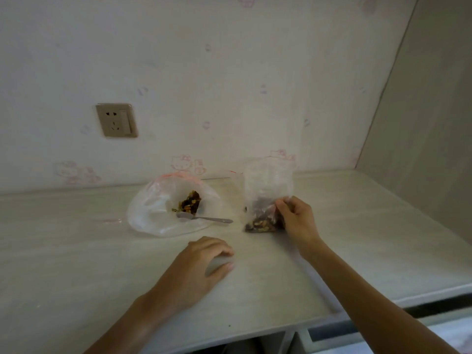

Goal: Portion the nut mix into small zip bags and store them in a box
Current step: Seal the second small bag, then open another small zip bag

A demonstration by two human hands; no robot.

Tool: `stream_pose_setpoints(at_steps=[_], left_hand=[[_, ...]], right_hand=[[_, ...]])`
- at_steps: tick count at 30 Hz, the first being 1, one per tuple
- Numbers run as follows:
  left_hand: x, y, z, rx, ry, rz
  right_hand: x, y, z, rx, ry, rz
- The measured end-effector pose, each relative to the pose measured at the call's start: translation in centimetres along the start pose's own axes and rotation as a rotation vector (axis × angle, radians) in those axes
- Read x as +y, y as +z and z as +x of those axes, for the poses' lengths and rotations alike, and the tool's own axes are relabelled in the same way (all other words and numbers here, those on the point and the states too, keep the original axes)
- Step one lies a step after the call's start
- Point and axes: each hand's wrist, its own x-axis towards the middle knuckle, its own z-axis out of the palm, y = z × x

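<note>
Nut mix (263, 222) in small zip bag (268, 182)

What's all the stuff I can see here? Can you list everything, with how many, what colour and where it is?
large bag: one, clear plastic with a red zip edge, lying open on the counter left of centre
nut mix: a brown and tan heap inside the large bag, more in the bottom of the small bag
spoon: one, grey, its bowl in the large bag's mouth, handle pointing right
small zip bag: one, clear, standing upright right of centre
counter: one, pale wood grain
wall socket: one, beige, on the wall upper left
left hand: one, resting on the counter, holding nothing
right hand: one, pinching the small zip bag's lower right side
</note>
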Motion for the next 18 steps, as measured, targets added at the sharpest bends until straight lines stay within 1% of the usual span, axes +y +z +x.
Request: stream_pose_setpoints(at_steps=[9, 14, 16, 18], left_hand=[[0.0, 0.1, 0.4, 0.005, 0.030, 0.050], [-0.1, 0.2, 0.4, 0.012, 0.035, 0.038], [-0.2, 0.2, 0.4, 0.022, 0.040, 0.025], [-0.2, 0.2, 0.4, 0.023, 0.033, 0.001]], right_hand=[[0.9, 3.3, 6.6, 0.115, 0.005, -0.093], [1.2, 3.0, 8.4, 0.092, 0.037, -0.148], [0.8, 1.9, 7.6, 0.108, -0.006, -0.207], [0.3, 0.7, 6.1, 0.142, -0.096, -0.273]])
